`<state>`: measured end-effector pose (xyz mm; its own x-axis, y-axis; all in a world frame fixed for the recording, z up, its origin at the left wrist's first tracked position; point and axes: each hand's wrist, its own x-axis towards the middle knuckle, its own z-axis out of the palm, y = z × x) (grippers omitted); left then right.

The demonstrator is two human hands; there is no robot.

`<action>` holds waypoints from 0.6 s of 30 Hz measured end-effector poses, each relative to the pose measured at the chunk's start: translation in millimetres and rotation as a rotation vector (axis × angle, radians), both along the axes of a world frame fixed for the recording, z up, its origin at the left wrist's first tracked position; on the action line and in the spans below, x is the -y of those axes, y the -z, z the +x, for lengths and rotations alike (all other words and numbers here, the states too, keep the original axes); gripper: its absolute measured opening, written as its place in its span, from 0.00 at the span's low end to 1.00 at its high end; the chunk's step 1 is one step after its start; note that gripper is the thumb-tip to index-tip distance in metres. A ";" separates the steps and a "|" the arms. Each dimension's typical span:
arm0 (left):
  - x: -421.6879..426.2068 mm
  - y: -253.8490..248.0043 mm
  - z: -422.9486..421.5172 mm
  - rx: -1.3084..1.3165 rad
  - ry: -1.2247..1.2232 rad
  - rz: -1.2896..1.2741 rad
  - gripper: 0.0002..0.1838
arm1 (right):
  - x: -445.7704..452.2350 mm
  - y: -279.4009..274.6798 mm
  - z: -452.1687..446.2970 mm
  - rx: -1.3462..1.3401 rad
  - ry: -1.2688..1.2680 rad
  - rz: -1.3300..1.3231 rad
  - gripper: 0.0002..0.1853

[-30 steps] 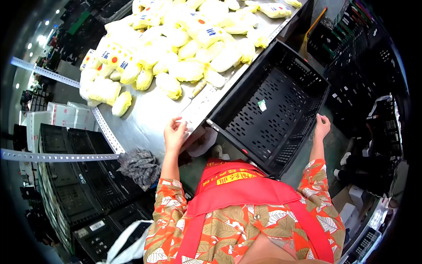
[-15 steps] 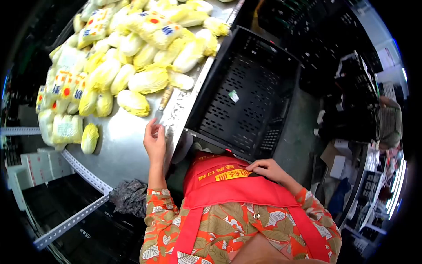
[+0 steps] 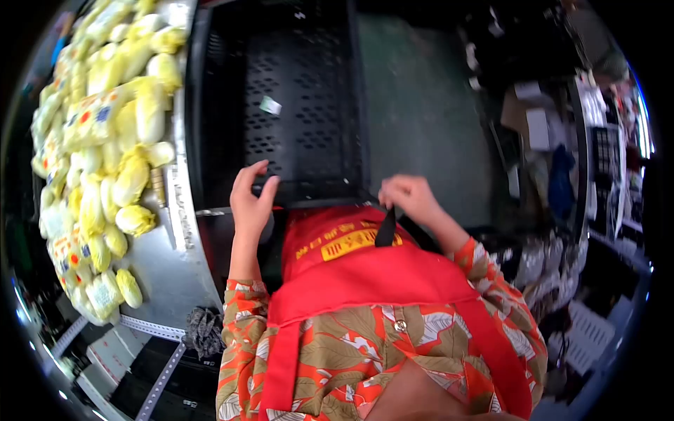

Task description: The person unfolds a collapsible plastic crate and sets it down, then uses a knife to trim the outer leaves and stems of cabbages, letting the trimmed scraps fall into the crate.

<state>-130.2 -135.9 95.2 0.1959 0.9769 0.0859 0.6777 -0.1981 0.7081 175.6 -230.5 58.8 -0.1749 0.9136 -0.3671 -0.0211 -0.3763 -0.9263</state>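
My left hand (image 3: 251, 200) is open, thumb and fingers apart, holding nothing, just by the near end of a black plastic crate (image 3: 302, 116). My right hand (image 3: 413, 200) pinches the upper end of a black strap (image 3: 386, 229), which hangs down over the front of the red apron (image 3: 365, 281) I wear. A small white-and-green piece (image 3: 269, 105) lies on the crate's perforated bottom. To the left, napa cabbages (image 3: 132, 179) are heaped on a metal table (image 3: 158, 256). A wooden-handled knife (image 3: 159, 186) lies beside them near the table edge.
Several wrapped packs of cabbage (image 3: 90, 118) lie in the heap. Green floor (image 3: 421, 105) stretches right of the crate. Cartons (image 3: 539, 130) and a blue bag (image 3: 561, 179) stand farther right. A dark crumpled bag (image 3: 203, 331) hangs by the table's near corner.
The view has turned right, so table and crate appear farther left. My left hand has left the table side for the crate's end. My right hand has lifted off the apron with the black strap.
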 end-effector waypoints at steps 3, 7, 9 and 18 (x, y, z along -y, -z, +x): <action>19.8 13.2 37.9 -0.255 0.364 0.008 0.25 | 0.6 13.9 29.6 -0.037 0.254 -0.064 0.10; 39.6 41.0 43.2 -0.421 0.462 -0.142 0.21 | 18.1 27.6 38.9 -0.153 -0.232 -0.305 0.14; 39.7 38.5 44.3 -0.413 0.468 -0.194 0.19 | 18.2 13.5 22.1 -0.094 -0.426 -0.215 0.18; 26.4 25.7 61.1 -0.255 0.446 -0.452 0.18 | -10.9 9.5 -17.9 -0.232 -0.346 0.057 0.19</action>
